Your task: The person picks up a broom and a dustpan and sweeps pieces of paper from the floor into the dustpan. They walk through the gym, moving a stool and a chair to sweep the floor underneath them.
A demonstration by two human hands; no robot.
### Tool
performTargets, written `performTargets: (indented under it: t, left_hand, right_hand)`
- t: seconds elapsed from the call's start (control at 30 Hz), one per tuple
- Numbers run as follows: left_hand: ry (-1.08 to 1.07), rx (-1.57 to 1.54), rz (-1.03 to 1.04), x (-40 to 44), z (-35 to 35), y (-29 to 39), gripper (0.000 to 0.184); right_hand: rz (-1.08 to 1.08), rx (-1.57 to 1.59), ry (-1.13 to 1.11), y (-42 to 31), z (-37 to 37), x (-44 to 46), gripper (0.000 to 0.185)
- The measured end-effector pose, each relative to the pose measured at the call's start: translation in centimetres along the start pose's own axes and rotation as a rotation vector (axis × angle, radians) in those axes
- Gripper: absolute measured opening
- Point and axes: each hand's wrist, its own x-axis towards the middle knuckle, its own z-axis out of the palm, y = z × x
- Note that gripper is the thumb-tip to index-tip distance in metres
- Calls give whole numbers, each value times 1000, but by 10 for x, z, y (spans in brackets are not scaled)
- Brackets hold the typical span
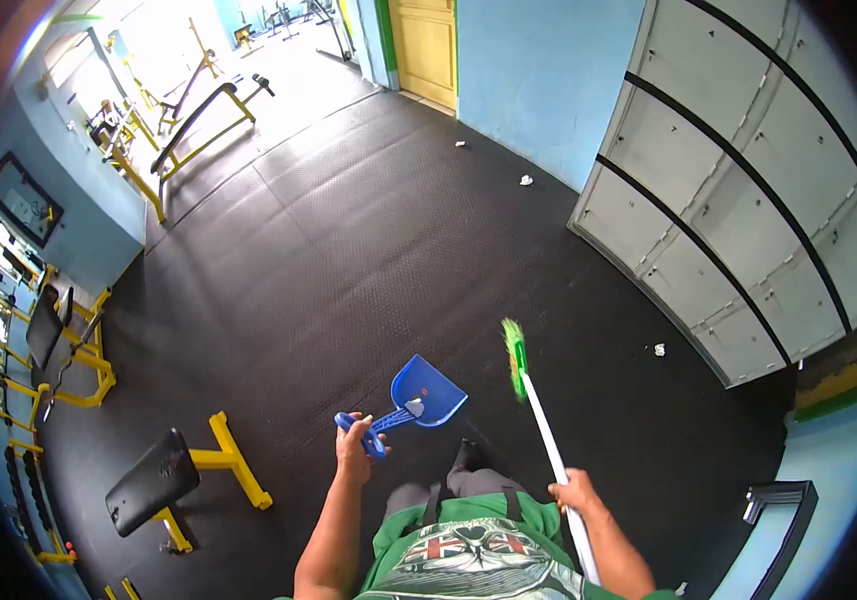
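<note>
Your left hand [355,450] is curled around the handle of the blue dustpan [433,386], which is in front of you, left of the broom [548,430]; whether its lip touches the black floor [348,270] is hard to tell. Your right hand [576,492] is wrapped around the broom's white shaft, with the green bristles at its far end. Both tools look light. The dustpan seems stiff, smooth plastic, best gripped by that handle to keep it level; the bristles look bendy, so hold the slim shaft firmly. One white scrap [659,350] lies beside the lockers [708,180] at right, two far scraps [526,180] near the blue wall [548,80].
</note>
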Motion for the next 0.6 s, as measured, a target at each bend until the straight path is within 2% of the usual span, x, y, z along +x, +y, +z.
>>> performTargets:
  t: [0.13,0.27,0.37,0.43,0.6]
  left_hand:
    - [47,-51,12,68,68,56,50]
    - [15,-110,8,140,113,86,51]
    - [10,-127,12,219,160,112,50]
    - [10,-113,-15,272,192,132,50]
    - [-30,27,-15,396,294,194,47]
  right_hand:
    - [30,-72,-57,-133,-54,90,19]
    - [-30,-38,-85,-224,-82,166,18]
    - [18,140,-124,-271,-91,235,17]
    - [14,115,-88,-319,-96,250,18]
    - [-26,67,35,-388,-120,307,17]
